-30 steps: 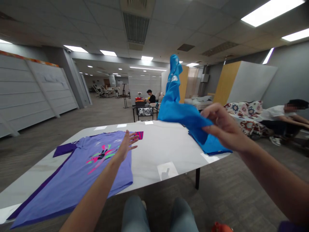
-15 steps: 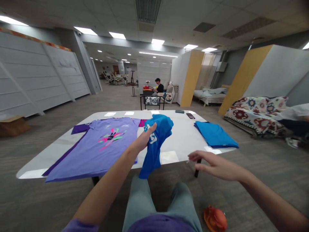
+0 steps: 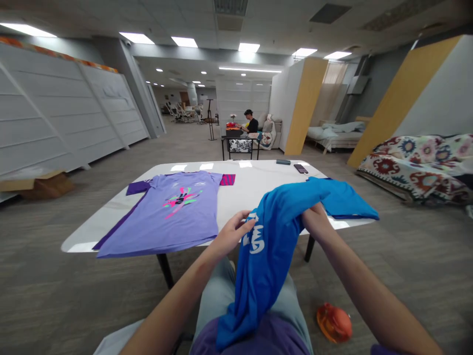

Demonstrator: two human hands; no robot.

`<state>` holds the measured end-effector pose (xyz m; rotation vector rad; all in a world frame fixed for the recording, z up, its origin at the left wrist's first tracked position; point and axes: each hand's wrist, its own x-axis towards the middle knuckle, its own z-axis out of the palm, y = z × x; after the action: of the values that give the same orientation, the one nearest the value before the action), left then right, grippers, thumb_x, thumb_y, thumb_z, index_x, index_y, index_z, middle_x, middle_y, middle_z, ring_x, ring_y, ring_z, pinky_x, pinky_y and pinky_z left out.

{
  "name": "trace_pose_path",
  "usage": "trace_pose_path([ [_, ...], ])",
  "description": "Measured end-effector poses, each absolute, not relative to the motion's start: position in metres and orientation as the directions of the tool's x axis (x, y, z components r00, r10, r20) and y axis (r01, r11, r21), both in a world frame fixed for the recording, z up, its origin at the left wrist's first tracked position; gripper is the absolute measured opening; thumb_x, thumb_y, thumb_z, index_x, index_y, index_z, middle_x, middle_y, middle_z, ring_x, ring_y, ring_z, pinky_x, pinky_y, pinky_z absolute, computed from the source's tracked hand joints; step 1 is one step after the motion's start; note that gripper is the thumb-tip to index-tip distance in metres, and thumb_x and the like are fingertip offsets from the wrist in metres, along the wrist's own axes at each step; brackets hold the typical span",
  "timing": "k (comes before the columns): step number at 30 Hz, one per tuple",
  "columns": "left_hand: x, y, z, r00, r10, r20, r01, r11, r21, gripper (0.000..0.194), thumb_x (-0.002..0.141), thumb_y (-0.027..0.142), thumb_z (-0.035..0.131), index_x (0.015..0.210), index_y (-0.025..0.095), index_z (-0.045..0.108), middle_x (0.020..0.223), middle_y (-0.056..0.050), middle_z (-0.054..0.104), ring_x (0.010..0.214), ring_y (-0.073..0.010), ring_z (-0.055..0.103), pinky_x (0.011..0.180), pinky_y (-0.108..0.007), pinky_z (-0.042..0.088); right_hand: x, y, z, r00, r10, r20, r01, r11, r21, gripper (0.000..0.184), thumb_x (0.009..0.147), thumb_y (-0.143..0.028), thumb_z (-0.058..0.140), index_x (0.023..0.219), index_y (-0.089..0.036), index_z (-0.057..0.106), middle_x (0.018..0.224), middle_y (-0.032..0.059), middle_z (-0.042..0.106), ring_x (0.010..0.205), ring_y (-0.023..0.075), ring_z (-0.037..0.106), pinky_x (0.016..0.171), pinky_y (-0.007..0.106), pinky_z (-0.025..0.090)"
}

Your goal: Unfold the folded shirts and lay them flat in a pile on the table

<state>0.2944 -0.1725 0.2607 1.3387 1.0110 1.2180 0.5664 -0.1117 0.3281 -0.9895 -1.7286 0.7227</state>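
Note:
A blue T-shirt (image 3: 271,246) with white lettering hangs between my hands, its lower part drooping over my lap. My left hand (image 3: 232,234) is closed on its left edge beside the lettering, thumb on the near side. Under the raised right side is my right hand (image 3: 316,222), which holds the fabric up; its fingers are hidden by the cloth. Spread flat on the left of the white table (image 3: 242,190) lies a light purple T-shirt (image 3: 177,212) with a colourful print. Folded blue cloth (image 3: 349,199) rests at the table's right end, partly behind the held shirt.
A phone (image 3: 300,168) and a dark flat case (image 3: 283,162) lie at the table's far right. An orange-red object (image 3: 334,323) sits on the floor by my right leg. Beyond the table are a chair (image 3: 240,145) and a seated person (image 3: 251,123). A cardboard box (image 3: 48,185) stands left.
The blue T-shirt has come nearer to me and opened out from a bunch. My right hand has moved from bare air up to the shirt. The view has shifted slightly.

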Motion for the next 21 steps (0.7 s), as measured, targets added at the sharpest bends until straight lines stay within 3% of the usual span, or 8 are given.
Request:
trace_pose_path([
  [3,0.305,-0.165,0.274,0.043,0.935,0.352,0.004,-0.352,0.936,0.089,0.087,0.064,0.093,0.159,0.027,0.057,0.155,-0.017,0.065,0.144,-0.0367,0.064,0.121,-0.052,0.054,0.559,-0.114,0.37,-0.461,0.74,0.489,0.521,0.672,-0.526,0.033,0.106,-0.044,0.056,0.105,-0.024,0.082,0.111,0.0099,0.085,0.113,0.0353,0.077,0.104,0.047,0.06],
  [6,0.326,-0.164,0.283,0.109,0.906,0.41,0.016,-0.414,0.91,0.067,0.09,0.062,0.09,0.144,0.026,0.072,0.146,-0.013,0.073,0.145,-0.0391,0.063,0.128,-0.057,0.048,0.543,-0.128,0.396,-0.611,0.703,0.365,0.699,0.695,-0.168,0.034,0.11,-0.048,0.056,0.102,-0.023,0.077,0.104,0.013,0.083,0.097,0.0336,0.078,0.084,0.04,0.055],
  [8,0.335,-0.162,0.284,0.052,0.931,0.362,-0.047,-0.36,0.932,0.055,0.094,0.067,0.084,0.128,0.024,0.08,0.138,-0.011,0.079,0.144,-0.0398,0.065,0.129,-0.056,0.048,0.536,-0.134,0.404,-0.633,0.698,0.334,0.72,0.69,-0.077,0.033,0.112,-0.052,0.056,0.106,-0.024,0.074,0.101,0.0115,0.082,0.092,0.0315,0.077,0.076,0.036,0.049],
  [12,0.325,-0.146,0.284,-0.215,0.965,0.152,-0.335,-0.219,0.916,0.056,0.096,0.068,0.083,0.133,0.025,0.08,0.144,-0.009,0.079,0.145,-0.0367,0.068,0.129,-0.053,0.052,0.55,-0.129,0.411,-0.624,0.707,0.332,0.665,0.704,-0.251,0.035,0.115,-0.057,0.052,0.111,-0.028,0.072,0.091,0.003,0.08,0.081,0.0252,0.074,0.073,0.032,0.046],
  [15,0.3,-0.135,0.3,-0.324,0.94,0.106,-0.472,-0.257,0.843,0.046,0.096,0.054,0.088,0.131,0.025,0.08,0.142,-0.008,0.08,0.142,-0.033,0.071,0.126,-0.048,0.057,0.579,-0.112,0.417,-0.544,0.748,0.38,0.641,0.663,-0.386,0.037,0.113,-0.059,0.055,0.11,-0.028,0.076,0.09,0.0015,0.08,0.083,0.025,0.073,0.077,0.034,0.05],
  [18,0.266,-0.13,0.325,-0.408,0.907,0.106,-0.552,-0.338,0.762,0.028,0.1,0.041,0.082,0.118,0.019,0.081,0.13,-0.009,0.084,0.135,-0.0292,0.076,0.12,-0.042,0.062,0.613,-0.092,0.422,-0.383,0.784,0.488,0.618,0.611,-0.495,0.042,0.108,-0.065,0.063,0.109,-0.027,0.08,0.101,0.0038,0.081,0.095,0.0274,0.074,0.087,0.037,0.056],
  [21,0.23,-0.132,0.343,-0.374,0.925,0.067,-0.604,-0.297,0.74,0.021,0.098,0.032,0.071,0.106,0.015,0.08,0.111,-0.01,0.087,0.118,-0.0285,0.082,0.109,-0.039,0.067,0.641,-0.074,0.426,-0.18,0.82,0.543,0.531,0.545,-0.649,0.051,0.101,-0.074,0.07,0.107,-0.025,0.08,0.104,0.0055,0.08,0.095,0.0263,0.072,0.086,0.038,0.059],
])
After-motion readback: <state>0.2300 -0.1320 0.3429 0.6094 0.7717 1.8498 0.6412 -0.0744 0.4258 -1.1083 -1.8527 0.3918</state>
